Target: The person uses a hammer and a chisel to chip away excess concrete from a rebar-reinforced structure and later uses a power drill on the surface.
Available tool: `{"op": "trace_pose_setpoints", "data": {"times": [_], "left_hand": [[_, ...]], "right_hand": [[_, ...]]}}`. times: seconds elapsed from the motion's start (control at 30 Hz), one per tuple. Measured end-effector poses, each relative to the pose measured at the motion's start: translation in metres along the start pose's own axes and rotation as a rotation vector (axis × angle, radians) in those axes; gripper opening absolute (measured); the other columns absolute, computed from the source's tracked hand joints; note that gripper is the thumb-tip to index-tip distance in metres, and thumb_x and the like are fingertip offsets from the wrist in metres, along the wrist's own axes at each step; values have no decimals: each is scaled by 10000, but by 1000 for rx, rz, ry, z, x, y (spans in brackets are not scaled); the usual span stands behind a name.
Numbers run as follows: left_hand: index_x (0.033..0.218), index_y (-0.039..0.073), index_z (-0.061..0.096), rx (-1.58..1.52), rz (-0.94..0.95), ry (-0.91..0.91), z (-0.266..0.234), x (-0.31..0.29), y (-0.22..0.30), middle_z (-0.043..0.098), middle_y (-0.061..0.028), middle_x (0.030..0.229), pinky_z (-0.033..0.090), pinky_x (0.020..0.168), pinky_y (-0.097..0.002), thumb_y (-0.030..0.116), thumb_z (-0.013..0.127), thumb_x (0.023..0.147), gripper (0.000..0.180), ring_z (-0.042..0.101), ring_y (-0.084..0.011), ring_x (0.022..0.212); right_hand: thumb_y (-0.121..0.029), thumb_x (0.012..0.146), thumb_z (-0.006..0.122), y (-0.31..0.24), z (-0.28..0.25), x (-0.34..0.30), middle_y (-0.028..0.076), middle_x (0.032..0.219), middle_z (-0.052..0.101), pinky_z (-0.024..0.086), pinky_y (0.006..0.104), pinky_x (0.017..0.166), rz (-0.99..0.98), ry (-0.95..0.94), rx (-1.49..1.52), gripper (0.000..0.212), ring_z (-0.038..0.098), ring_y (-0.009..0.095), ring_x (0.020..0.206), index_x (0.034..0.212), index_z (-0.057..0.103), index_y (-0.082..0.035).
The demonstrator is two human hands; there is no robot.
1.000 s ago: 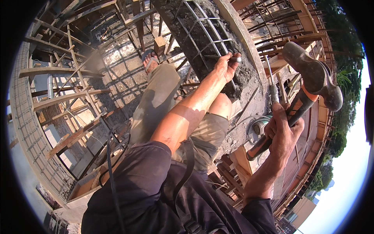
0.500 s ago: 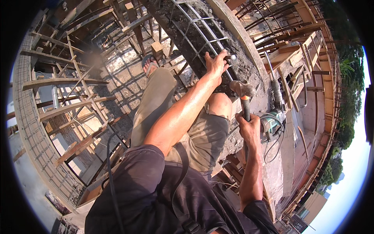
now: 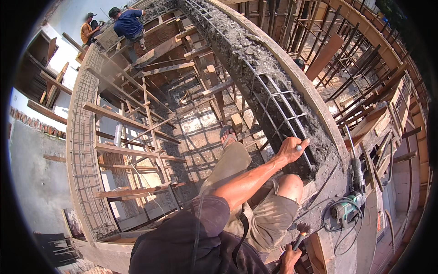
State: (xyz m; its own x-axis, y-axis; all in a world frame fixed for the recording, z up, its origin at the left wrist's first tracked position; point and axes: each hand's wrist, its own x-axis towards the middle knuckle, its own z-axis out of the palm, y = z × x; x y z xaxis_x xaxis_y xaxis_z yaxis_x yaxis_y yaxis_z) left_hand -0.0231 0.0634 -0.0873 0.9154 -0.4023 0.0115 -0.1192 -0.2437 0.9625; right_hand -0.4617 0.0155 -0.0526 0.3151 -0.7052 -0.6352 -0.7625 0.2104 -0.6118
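Note:
My left hand [image 3: 292,151] is closed around a short metal chisel [image 3: 299,148], with only its round pale end showing above the fist. That fist rests at the near end of a steel rebar cage [image 3: 279,101] set in a dark, broken concrete beam [image 3: 262,59]. Low in the view, my right hand [image 3: 289,261] is wrapped around the handle of a hammer [image 3: 301,235]. The hammer's head is beside my bent knee, well apart from the chisel. The chisel's working tip is hidden under my left hand.
A green power drill [image 3: 342,210] with a coiled cord lies on the concrete to the right. Wooden props [image 3: 137,157] cross an open pit on the left. Two people [image 3: 129,25] work at the far left. My sandalled foot [image 3: 228,135] is down by the planks.
The view has tilted up and turned left, bringing the two people into sight. My left-hand fingers have closed round the chisel, and the hammer has dropped away from the beam toward my side.

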Motion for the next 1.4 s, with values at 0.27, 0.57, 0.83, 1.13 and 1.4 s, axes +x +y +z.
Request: {"op": "trace_pose_setpoints", "data": {"times": [0.27,0.57,0.83,1.13,1.4], "left_hand": [[549,-60,476,-79,177,210,5,-40,-14,458,-181,520,350,519,-447,357,577,976,606,430,-305,475],[524,49,364,-160,-77,152,-13,65,21,324,36,512,284,468,-378,411,605,945,606,323,-88,525],[534,80,314,-353,-32,471,-37,-3,-23,271,55,536,213,479,-363,416,574,983,618,254,-75,542],[561,20,349,-366,130,436,-16,21,43,271,9,523,229,483,-391,449,544,1000,644,270,-94,550],[538,-25,398,-234,59,304,-20,5,26,315,-85,475,277,467,-433,383,566,967,615,313,-148,475]], "right_hand": [[-92,777,619,39,18,26,38,491,437,334,361,412,-227,113,-211,258,412,145,411,617,448,16],[-127,805,657,44,35,25,175,608,588,451,428,574,-275,191,-158,291,563,249,562,766,591,154],[-318,784,730,66,46,29,193,798,710,493,441,736,-80,121,-264,404,653,309,729,932,708,57],[-269,784,774,66,53,23,58,705,622,445,351,608,-193,79,-130,360,506,137,648,777,625,58],[-265,783,776,62,58,32,60,729,626,447,350,618,-251,47,-58,356,510,140,660,791,625,57]]}}
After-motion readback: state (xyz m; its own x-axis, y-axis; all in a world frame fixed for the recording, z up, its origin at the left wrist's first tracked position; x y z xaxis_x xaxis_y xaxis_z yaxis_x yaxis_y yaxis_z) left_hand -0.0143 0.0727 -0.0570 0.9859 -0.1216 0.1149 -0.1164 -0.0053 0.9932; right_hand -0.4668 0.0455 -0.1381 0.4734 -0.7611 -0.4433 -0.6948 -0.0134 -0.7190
